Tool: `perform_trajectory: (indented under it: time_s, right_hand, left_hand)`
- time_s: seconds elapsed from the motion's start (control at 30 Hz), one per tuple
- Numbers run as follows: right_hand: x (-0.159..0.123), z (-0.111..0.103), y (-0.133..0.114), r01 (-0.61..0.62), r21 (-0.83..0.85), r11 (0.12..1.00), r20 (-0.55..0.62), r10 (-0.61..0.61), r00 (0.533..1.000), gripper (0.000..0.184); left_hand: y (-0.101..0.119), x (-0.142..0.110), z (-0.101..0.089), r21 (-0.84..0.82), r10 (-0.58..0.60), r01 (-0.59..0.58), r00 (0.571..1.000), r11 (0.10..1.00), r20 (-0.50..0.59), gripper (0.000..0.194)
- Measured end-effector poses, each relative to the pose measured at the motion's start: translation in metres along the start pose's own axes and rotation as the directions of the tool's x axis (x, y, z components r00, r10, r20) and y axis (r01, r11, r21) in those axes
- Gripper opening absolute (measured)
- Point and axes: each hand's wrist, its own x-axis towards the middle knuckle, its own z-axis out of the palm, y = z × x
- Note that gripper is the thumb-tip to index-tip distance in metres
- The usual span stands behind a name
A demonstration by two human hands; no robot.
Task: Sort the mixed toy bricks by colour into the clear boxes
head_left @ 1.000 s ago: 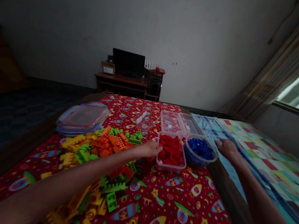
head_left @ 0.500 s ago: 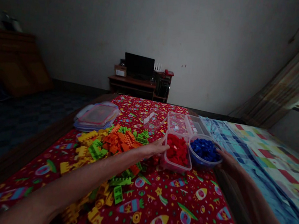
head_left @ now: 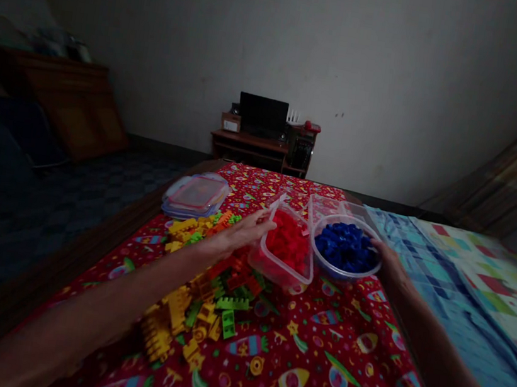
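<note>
My left hand (head_left: 252, 229) grips the left wall of a clear rectangular plastic container (head_left: 271, 273) filled with red building blocks (head_left: 288, 240). The container sits slightly tilted and looks lifted off the cloth. My right hand (head_left: 391, 262) holds the right rim of a clear round bowl (head_left: 341, 273) full of blue building blocks (head_left: 347, 246). The bowl, right beside the red container, also seems raised. Under and beside my left forearm lies a loose heap of yellow, orange and green blocks (head_left: 204, 313), partly hidden by the arm.
A red patterned cloth (head_left: 327, 355) covers the table. Stacked lids (head_left: 198, 195) lie at its far left. Clear empty containers (head_left: 326, 207) stand behind the filled ones. A bed (head_left: 455, 289) adjoins on the right. A monitor (head_left: 263, 115) stands on a desk by the wall.
Both filled containers have shifted left and up off the cloth, leaving the empty containers behind. The red container has tilted. The camera view has turned slightly left.
</note>
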Motion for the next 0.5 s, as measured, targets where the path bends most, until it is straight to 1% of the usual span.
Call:
perform_trajectory:
  time_s: [0.07,0.1,0.17,0.23,0.3,0.37,0.47,0.5]
  right_hand:
    - [0.003,0.018,-0.01,0.032,-0.007,0.999,0.027,-0.032,0.999,0.053]
    - [0.004,0.028,-0.015,0.061,-0.014,0.998,0.054,-0.06,0.997,0.052]
    - [0.004,0.048,-0.029,0.156,-0.074,0.985,0.113,-0.147,0.983,0.049]
    - [0.003,0.068,-0.044,0.247,-0.138,0.959,0.166,-0.223,0.961,0.047]
    - [0.0,0.089,-0.059,0.315,-0.177,0.932,0.222,-0.274,0.936,0.046]
    - [-0.003,0.107,-0.072,0.378,-0.183,0.907,0.281,-0.321,0.905,0.045]
    - [-0.006,0.127,-0.086,0.455,-0.185,0.871,0.346,-0.375,0.86,0.045]
    - [-0.006,0.132,-0.09,0.472,-0.201,0.858,0.357,-0.385,0.851,0.045]
  left_hand:
    - [-0.003,-0.009,-0.027,0.085,0.016,-0.014,1.0,0.996,-0.02,0.062]
    - [-0.005,-0.014,-0.041,0.141,0.009,-0.001,0.998,0.99,-0.055,0.063]
    - [-0.009,-0.026,-0.067,0.273,0.008,0.031,0.99,0.961,-0.139,0.064]
    - [-0.009,-0.039,-0.089,0.345,-0.017,0.086,0.98,0.935,-0.198,0.06]
    - [-0.005,-0.052,-0.107,0.351,-0.054,0.139,0.969,0.926,-0.242,0.058]
    - [0.001,-0.064,-0.122,0.363,-0.06,0.163,0.959,0.917,-0.279,0.058]
    - [0.005,-0.075,-0.14,0.46,-0.013,0.151,0.957,0.875,-0.29,0.057]
    - [0.005,-0.077,-0.146,0.508,0.029,0.133,0.954,0.851,-0.297,0.056]
